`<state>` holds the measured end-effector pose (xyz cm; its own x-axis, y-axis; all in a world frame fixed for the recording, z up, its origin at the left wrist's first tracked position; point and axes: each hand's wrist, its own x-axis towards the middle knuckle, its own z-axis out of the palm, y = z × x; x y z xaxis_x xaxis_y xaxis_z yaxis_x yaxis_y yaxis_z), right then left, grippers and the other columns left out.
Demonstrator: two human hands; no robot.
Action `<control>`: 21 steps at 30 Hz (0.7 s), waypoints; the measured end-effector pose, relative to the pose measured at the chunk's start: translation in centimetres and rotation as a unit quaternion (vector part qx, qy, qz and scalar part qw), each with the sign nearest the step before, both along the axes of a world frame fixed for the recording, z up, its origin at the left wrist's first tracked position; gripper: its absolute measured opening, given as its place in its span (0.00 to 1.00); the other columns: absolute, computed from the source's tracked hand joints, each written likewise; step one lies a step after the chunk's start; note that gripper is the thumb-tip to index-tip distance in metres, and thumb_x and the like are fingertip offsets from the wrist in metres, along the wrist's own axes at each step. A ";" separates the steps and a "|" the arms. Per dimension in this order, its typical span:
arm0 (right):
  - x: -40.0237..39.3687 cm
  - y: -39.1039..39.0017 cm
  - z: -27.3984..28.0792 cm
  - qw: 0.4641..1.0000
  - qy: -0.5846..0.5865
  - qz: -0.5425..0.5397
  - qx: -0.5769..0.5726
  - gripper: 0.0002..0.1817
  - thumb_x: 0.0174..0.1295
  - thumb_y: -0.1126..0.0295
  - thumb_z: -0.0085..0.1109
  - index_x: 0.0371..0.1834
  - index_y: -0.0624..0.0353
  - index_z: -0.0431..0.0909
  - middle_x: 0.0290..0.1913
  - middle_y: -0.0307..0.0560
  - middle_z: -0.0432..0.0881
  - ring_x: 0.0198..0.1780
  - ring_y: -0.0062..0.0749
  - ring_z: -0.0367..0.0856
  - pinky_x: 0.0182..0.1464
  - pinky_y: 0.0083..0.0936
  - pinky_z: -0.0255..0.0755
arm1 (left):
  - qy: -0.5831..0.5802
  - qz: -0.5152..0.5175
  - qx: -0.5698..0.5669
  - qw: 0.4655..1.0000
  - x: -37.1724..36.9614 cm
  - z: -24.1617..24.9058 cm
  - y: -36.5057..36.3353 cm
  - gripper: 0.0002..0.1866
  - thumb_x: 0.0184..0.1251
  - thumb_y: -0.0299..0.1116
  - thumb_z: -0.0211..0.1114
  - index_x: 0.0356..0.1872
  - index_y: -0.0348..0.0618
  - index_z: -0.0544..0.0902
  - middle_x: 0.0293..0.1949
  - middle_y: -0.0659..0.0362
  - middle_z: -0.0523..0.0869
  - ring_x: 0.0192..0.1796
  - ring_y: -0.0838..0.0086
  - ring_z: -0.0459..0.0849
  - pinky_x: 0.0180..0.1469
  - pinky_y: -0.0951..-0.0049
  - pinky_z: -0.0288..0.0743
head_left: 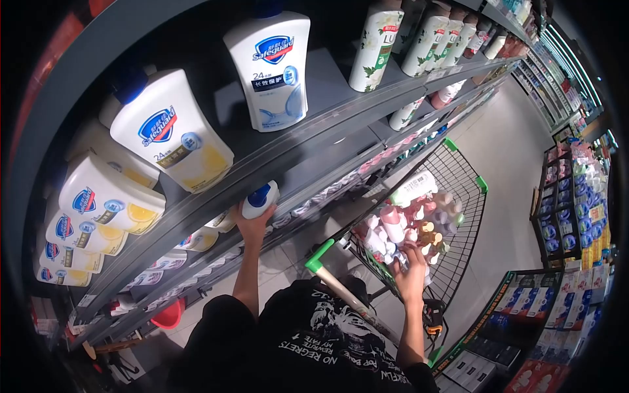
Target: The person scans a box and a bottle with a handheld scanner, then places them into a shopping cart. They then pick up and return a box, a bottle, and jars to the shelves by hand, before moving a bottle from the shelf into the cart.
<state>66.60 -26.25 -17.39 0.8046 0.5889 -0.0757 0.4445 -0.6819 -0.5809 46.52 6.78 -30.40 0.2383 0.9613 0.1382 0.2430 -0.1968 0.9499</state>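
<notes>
My left hand (251, 224) is wrapped round a white bottle with a blue top (261, 199), held tilted at the edge of the lower shelf. To the right, inside the wire shopping cart (466, 226), my right hand (411, 268) reaches down with bent fingers closed on a bottle, most of which the hand hides. Around those fingers lie several pink, white and yellow-capped bottles (393, 224) in a heap. A larger white-and-green pack (415, 187) rests at the heap's far side.
Safeguard pump bottles (278, 72) stand on the upper shelf (314, 134), with white floral bottles (377, 47) farther right. A cart handle (347, 295) with green ends is close to my body. Boxed goods (524, 295) and a display rack (563, 203) stand beyond the cart. A red basin (169, 314) is low left.
</notes>
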 end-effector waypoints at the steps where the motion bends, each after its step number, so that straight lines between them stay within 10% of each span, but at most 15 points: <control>1: -0.3 -0.4 -0.3 1.000 0.001 -0.004 -0.001 0.17 0.50 0.81 0.65 0.46 0.64 0.79 0.50 0.59 0.79 0.52 0.57 0.77 0.56 0.42 0.71 | 0.014 0.002 0.011 1.000 0.2 0.1 0.0 0.39 0.35 0.34 0.85 0.55 0.36 0.79 0.52 0.45 0.77 0.56 0.54 0.75 0.62 0.57 0.67; 9: -1.7 -1.0 -1.2 0.998 0.043 -0.047 0.012 0.15 0.52 0.81 0.62 0.45 0.66 0.79 0.45 0.59 0.81 0.45 0.56 0.80 0.49 0.38 0.73 | 0.068 0.060 0.115 0.989 1.7 -0.3 -0.1 0.42 0.35 0.36 0.84 0.57 0.34 0.77 0.56 0.38 0.66 0.57 0.49 0.68 0.66 0.56 0.58; 21: -1.5 -1.4 -2.4 0.994 0.096 -0.042 0.015 0.14 0.54 0.80 0.62 0.46 0.65 0.79 0.42 0.62 0.81 0.42 0.60 0.80 0.46 0.40 0.73 | 0.115 0.081 0.065 0.988 1.7 1.3 0.2 0.43 0.36 0.31 0.83 0.58 0.34 0.71 0.52 0.44 0.79 0.59 0.46 0.69 0.66 0.56 0.58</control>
<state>65.12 -27.62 -19.80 0.8235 0.5248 -0.2158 0.2657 -0.6926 -0.6706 48.21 7.02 -29.11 0.1213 0.9673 0.2226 0.4871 -0.2534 0.8358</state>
